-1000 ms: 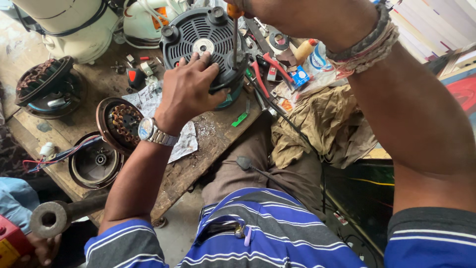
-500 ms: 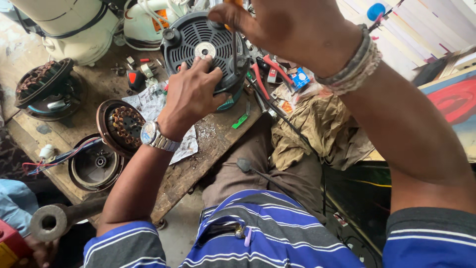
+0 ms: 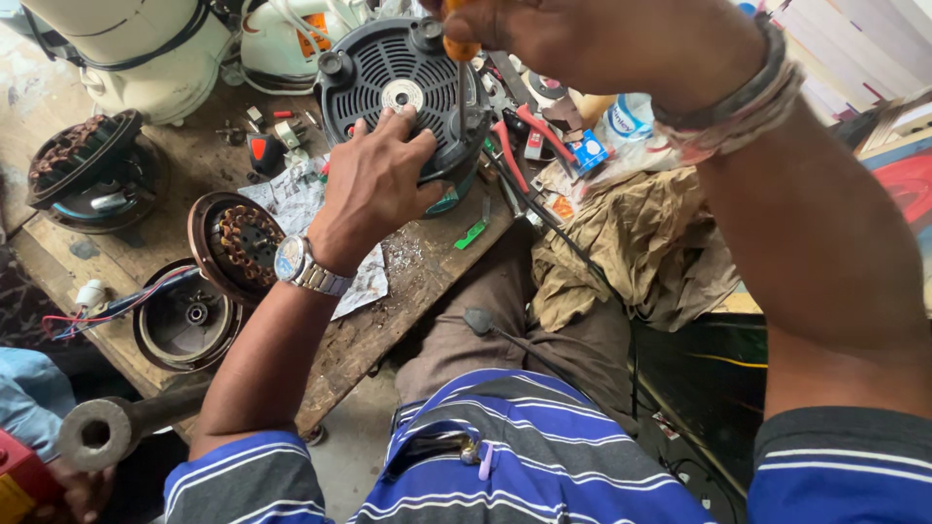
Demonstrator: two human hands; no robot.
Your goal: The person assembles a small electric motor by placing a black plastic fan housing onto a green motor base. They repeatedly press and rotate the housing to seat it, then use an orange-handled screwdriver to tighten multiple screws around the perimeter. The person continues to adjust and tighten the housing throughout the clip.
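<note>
At top centre I press my left hand [image 3: 374, 184], fingers spread, on the grey motor housing [image 3: 403, 82] while my right hand [image 3: 582, 44] grips an orange-handled screwdriver [image 3: 460, 49].

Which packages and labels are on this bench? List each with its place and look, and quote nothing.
Small box: right of the round fan housing, by the red-handled pliers; blue with a red and white patch.
Plastic bottle: just behind the box, below the right hand; clear, with a white and blue label.
Orange label: on the white appliance at the bench's back edge; rectangular, partly hidden.
No screens or signs show.
</note>
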